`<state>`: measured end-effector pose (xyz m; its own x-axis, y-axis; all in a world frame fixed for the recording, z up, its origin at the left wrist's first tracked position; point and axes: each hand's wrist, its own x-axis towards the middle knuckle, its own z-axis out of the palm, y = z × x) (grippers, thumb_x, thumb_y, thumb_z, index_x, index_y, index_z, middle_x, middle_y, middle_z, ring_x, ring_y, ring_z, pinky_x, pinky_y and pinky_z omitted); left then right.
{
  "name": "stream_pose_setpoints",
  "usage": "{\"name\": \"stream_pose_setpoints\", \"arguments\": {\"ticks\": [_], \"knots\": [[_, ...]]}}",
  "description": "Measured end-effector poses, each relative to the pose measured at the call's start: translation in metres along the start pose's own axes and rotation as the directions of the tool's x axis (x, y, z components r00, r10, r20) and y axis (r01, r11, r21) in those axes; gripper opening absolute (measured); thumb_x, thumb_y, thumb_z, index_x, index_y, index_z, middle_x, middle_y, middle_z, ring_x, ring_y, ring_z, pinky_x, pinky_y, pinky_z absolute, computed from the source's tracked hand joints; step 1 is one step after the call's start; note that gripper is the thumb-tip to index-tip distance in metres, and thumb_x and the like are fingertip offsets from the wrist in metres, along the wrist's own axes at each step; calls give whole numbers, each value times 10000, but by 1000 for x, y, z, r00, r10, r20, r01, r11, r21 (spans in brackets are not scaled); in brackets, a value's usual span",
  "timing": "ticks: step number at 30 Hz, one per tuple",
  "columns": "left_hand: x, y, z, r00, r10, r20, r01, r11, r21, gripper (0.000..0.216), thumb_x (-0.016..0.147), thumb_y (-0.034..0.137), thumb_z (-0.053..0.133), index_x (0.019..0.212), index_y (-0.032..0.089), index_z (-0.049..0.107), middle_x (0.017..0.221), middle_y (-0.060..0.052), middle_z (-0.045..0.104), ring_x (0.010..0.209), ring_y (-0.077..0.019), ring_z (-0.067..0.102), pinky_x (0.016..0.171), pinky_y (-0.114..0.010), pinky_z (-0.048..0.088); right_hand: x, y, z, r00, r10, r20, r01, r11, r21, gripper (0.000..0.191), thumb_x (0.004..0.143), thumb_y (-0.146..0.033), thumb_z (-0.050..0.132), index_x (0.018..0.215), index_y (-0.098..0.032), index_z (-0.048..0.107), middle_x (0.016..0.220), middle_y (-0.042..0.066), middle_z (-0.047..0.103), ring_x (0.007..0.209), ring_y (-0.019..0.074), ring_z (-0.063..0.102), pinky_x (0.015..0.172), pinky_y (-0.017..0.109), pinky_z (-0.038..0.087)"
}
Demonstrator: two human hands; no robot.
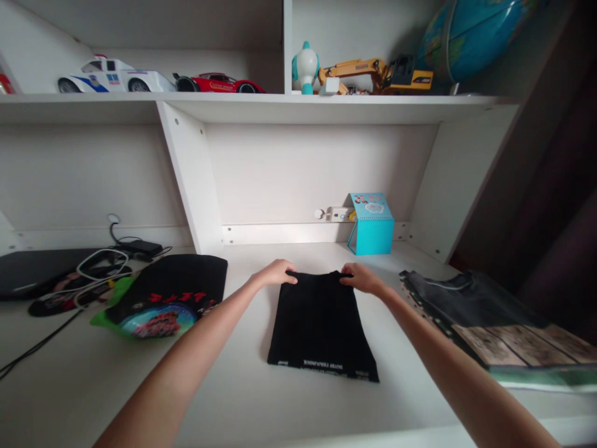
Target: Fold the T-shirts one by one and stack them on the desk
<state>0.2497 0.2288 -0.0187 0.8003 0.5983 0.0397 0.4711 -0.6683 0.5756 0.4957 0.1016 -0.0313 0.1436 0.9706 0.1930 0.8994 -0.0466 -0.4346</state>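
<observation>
A folded black garment (321,326) with a line of white print along its near hem lies flat on the white desk (242,386). My left hand (276,272) pinches its far left corner. My right hand (360,277) grips the far right corner. Both hands have their fingers curled over the cloth's far edge.
A black shirt with a colourful print (163,298) lies to the left, beside cables and a dark laptop (32,270). Folded clothes (480,317) are stacked on the right. A teal box (372,223) stands at the back. Toy cars (112,76), an excavator (373,73) and a globe (476,31) sit on the shelf above.
</observation>
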Motion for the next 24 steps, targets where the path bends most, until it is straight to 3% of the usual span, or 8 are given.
{"name": "stream_pose_setpoints", "arguments": {"ticks": [2, 5, 8, 10, 12, 15, 19, 24], "knots": [[-7, 28, -23, 979, 147, -139, -146, 989, 13, 255, 706, 286, 615, 919, 145, 618, 981, -59, 635, 957, -214, 561, 857, -290, 392, -6, -11, -35, 991, -25, -131, 27, 1000, 10, 127, 783, -233, 573, 882, -157, 553, 854, 45, 614, 813, 170, 575, 740, 280, 446], [-30, 72, -54, 889, 324, -324, -323, 945, 56, 268, 764, 276, 550, 999, 146, 560, 1038, -39, 591, 1006, -184, 530, 880, -285, 378, -35, -34, -81, 924, -127, -360, 151, 988, 40, 248, 796, -275, 530, 1018, -180, 476, 937, 54, 596, 867, 182, 568, 742, 288, 448], [-62, 98, -61, 878, 376, -296, -365, 926, 93, 352, 775, 232, 520, 1119, 156, 498, 1086, -28, 565, 1024, -168, 519, 883, -282, 381, -82, -60, -97, 826, -272, -493, 315, 949, 5, 278, 798, -277, 518, 1062, -209, 462, 947, 41, 597, 851, 172, 580, 748, 290, 455], [-84, 100, -50, 908, 372, -191, -354, 927, 120, 425, 770, 178, 501, 1193, 181, 469, 1089, -27, 578, 988, -157, 540, 870, -264, 390, -115, -71, -92, 858, -328, -396, 350, 937, -16, 309, 805, -264, 510, 1110, -234, 471, 975, 31, 603, 851, 162, 588, 753, 279, 458], [-102, 91, -31, 944, 329, -24, -322, 933, 158, 457, 752, 144, 510, 1203, 215, 492, 1083, -29, 599, 962, -163, 561, 861, -254, 398, -142, -74, -80, 925, -342, -165, 350, 937, 23, 370, 808, -285, 523, 1174, -269, 471, 995, 17, 615, 864, 160, 596, 753, 267, 469], [-119, 75, 1, 944, 256, 210, -296, 936, 190, 424, 740, 187, 570, 1161, 237, 554, 1146, -39, 585, 1015, -194, 553, 887, -268, 394, -163, -61, -60, 949, -298, 98, 288, 952, 105, 318, 839, -354, 496, 1149, -296, 533, 1035, 6, 627, 913, 169, 597, 808, 287, 471], [-125, 68, 32, 950, 244, 195, -285, 934, 217, 432, 811, 306, 522, 1234, 222, 505, 1295, -71, 473, 1136, -220, 478, 953, -303, 349, -158, -33, -29, 970, -234, 60, 230, 971, 67, 280, 881, -302, 401, 1086, -248, 584, 1123, 30, 600, 1022, 186, 557, 904, 344, 428], [-114, 60, 48, 958, 204, 200, -248, 941, 229, 371, 866, 362, 436, 1201, 234, 532, 1225, -61, 545, 1095, -220, 514, 963, -339, 324, -155, -26, 14, 968, -233, 96, 241, 966, -89, 324, 840, -135, 416, 1115, -181, 580, 1130, 83, 584, 1047, 208, 531, 905, 358, 425]]}}
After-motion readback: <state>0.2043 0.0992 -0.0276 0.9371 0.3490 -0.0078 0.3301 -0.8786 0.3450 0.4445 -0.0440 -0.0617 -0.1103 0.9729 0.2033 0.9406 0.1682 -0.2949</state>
